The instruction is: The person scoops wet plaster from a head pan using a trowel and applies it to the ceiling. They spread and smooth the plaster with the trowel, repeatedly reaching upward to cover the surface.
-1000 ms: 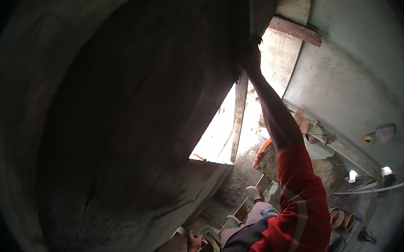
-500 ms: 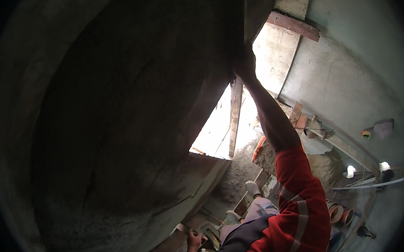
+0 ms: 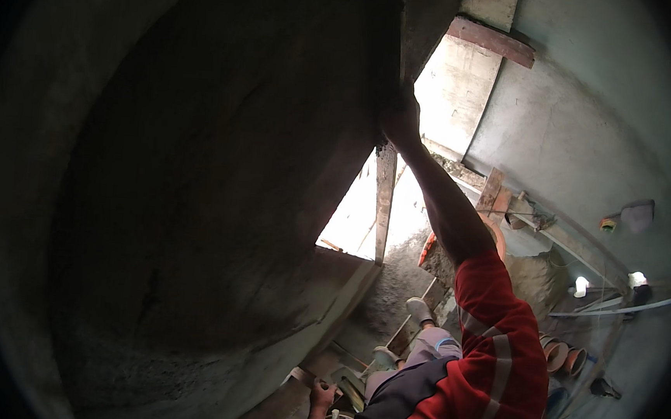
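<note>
My right arm, in a red sleeve, stretches up, and my right hand (image 3: 401, 122) is closed around a long, narrow wooden board (image 3: 383, 205). The board runs nearly upright in the picture, along the edge of the dark plastered wall (image 3: 211, 201) and across the bright opening. Deep shadow hides most of my right fingers. Low down, near the foot of the wall, my left hand (image 3: 322, 396) is closed beside a small pale-edged piece (image 3: 302, 377). What its fingers hold, if anything, I cannot make out.
Below me my shoes (image 3: 419, 310) rest by a narrow plank. An orange-rimmed container (image 3: 428, 249) with grey material stands past my right arm. Several orange-brown pipes (image 3: 562, 356) lie to the right. A reddish beam (image 3: 491, 40) crosses the upper right wall.
My right hand and the board have shifted slightly left, the hand also a little lower in the picture. My left hand stays in about the same place.
</note>
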Demonstrator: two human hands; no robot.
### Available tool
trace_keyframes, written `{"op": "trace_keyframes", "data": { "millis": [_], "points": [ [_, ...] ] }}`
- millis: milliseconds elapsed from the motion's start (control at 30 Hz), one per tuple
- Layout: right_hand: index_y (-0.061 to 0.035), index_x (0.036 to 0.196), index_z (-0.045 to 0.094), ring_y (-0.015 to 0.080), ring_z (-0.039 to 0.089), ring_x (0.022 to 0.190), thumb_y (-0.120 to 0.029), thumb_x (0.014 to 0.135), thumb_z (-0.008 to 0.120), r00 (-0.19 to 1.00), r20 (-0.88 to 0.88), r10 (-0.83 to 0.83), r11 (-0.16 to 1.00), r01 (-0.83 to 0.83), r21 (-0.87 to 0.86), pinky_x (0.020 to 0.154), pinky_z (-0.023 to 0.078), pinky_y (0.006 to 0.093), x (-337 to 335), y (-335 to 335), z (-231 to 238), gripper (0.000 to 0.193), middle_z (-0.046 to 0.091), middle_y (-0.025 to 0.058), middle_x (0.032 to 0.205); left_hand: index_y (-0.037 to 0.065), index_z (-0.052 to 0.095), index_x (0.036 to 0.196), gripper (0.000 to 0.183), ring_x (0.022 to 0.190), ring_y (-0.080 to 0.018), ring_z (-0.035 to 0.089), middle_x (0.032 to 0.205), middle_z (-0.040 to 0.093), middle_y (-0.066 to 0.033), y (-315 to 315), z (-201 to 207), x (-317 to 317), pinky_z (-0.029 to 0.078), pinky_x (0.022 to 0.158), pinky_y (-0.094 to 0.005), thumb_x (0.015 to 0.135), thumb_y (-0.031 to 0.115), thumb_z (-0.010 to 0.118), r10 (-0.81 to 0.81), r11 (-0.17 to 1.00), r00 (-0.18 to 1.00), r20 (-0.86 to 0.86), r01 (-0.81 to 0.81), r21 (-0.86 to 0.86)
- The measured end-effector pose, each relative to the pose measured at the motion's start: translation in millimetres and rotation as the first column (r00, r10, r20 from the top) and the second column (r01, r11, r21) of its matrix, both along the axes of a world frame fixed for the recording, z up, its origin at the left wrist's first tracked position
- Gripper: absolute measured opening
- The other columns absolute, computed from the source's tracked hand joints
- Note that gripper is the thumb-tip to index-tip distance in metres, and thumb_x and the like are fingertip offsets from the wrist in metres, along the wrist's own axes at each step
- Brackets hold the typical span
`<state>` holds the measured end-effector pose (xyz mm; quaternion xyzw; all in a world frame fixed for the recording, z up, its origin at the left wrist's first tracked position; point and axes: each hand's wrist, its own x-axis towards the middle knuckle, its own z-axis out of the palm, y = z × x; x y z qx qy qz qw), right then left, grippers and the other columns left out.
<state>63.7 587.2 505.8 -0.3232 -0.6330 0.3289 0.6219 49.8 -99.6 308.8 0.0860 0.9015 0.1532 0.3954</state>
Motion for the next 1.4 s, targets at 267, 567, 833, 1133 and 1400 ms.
{"op": "trace_keyframes", "data": {
  "millis": [267,567,833,1133,1400],
  "points": [
    [-0.0006,0.12,0.044,0.0335,0.06,0.095,-0.017,0.085,0.056,0.994,0.108,-0.026,0.991,0.039,-0.125,0.079,0.048,0.0369,8,-15,35,0.04,0.06,0.0216,0.102,0.004,0.046,0.116,0.053,0.092,-0.0288,0.059,0.097,0.061,-0.0148,-3,-5,-12,0.046,0.081,-0.038,0.072,0.021,0.071,0.001,0.979,0.99,-0.14,0.027,0.202],
    [-0.0003,0.115,0.044,0.0298,0.061,0.086,-0.009,0.084,0.053,0.995,-0.022,0.096,0.99,-0.098,-0.104,0.074,0.048,0.0361,-1,-32,20,0.033,0.06,0.0183,0.092,0.001,0.046,0.118,0.06,0.101,-0.0319,0.057,0.108,0.058,-0.0189,4,-2,-8,0.045,0.085,-0.0392,0.071,0.024,0.073,-0.097,0.991,0.992,-0.086,0.104,0.084],
    [-0.0012,0.113,0.043,0.0346,0.062,0.085,-0.011,0.084,0.052,0.997,-0.025,0.08,0.995,-0.081,-0.057,0.07,0.049,0.0399,1,-59,22,0.031,0.061,0.0209,0.091,0.004,0.047,0.114,0.049,0.09,-0.0321,0.06,0.1,0.061,-0.0159,-18,-8,-14,0.046,0.08,-0.04,0.074,0.021,0.069,-0.113,0.967,0.966,-0.234,0.161,0.2],
    [-0.0029,0.114,0.049,0.0242,0.062,0.083,-0.019,0.087,0.052,0.968,-0.098,0.232,0.946,-0.248,-0.207,0.069,0.052,0.0308,-1,-81,36,0.031,0.061,0.0119,0.093,0.003,0.044,0.12,0.057,0.096,-0.0332,0.059,0.104,0.06,-0.0187,-27,-4,-5,0.046,0.082,-0.0402,0.073,0.023,0.07,-0.071,0.978,0.982,-0.177,0.103,0.18],
    [-0.002,0.119,0.042,0.0311,0.061,0.096,-0.019,0.082,0.058,0.972,0.153,0.176,0.984,-0.17,-0.052,0.077,0.051,0.0361,-12,-136,15,0.044,0.061,0.0166,0.102,-0.002,0.04,0.126,0.068,0.105,-0.0354,0.055,0.113,0.055,-0.0232,-62,-16,3,0.045,0.087,-0.0402,0.073,0.027,0.07,-0.058,0.993,0.985,-0.165,0.074,0.095]
  ]
}}
